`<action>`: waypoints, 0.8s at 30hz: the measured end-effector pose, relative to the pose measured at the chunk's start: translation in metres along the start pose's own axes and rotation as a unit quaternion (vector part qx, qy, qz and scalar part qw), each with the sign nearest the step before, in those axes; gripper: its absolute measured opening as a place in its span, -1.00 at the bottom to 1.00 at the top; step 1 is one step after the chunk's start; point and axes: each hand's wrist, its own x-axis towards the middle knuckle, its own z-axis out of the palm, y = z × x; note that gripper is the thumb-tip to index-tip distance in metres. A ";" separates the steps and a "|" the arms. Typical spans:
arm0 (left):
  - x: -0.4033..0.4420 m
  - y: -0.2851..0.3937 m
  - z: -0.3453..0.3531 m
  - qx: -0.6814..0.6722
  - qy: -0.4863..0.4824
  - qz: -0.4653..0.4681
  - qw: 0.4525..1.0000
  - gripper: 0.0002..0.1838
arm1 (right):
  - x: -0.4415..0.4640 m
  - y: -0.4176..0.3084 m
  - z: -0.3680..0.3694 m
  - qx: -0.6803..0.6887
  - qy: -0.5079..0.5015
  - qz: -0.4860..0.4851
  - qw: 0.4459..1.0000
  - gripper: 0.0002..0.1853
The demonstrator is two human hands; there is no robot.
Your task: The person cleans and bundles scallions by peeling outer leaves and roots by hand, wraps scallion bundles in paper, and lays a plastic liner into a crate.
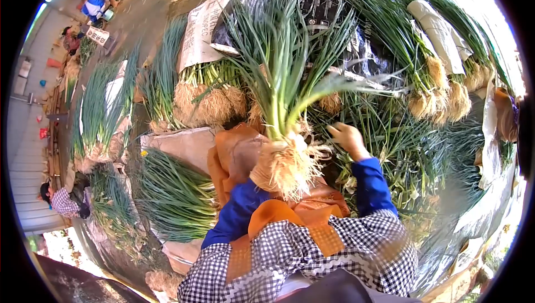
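Note:
A large leafy green plant bunch [281, 74] with pale, tangled roots stands upright in front of my body. My left hand [261, 177] is at the left side of the root ball, mostly hidden behind the roots, so its fingers do not show. To the right of the roots is my right hand [348, 140], its fingers apart and pointing left, with nothing seen in it. Loose green leaves [384, 130] lie around and beyond it. An orange cloth [225, 149] covers my lap beneath the roots.
Cut green stalks [175, 194] lie on cardboard [181, 144] at the left. More rooted bunches [214, 99] are beyond, some under paper sacks [203, 30]. Further bunches [437, 88] lie at the right. Other people [96, 5] sit at the far left.

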 end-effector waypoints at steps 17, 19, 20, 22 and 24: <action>0.046 -0.059 -0.011 0.095 0.131 -0.007 0.987 -0.74 | 0.009 -0.038 0.033 0.042 0.082 -0.096 0.991 -0.63; 0.052 -0.067 -0.018 0.194 0.148 0.051 0.968 -0.76 | -0.010 -0.060 0.019 -0.212 0.074 -0.090 0.970 -0.61; 0.056 -0.073 -0.027 0.194 0.148 0.051 0.968 -0.76 | -0.015 -0.064 0.018 -0.260 -0.026 -0.051 0.964 -0.65; 0.059 -0.070 -0.025 0.135 0.197 0.090 0.967 -0.79 | -0.049 -0.055 0.009 -0.151 0.045 -0.290 0.944 -0.64; 0.057 -0.065 -0.024 0.120 0.211 0.084 0.967 -0.82 | -0.063 -0.022 -0.002 0.063 0.172 -0.071 0.981 -0.62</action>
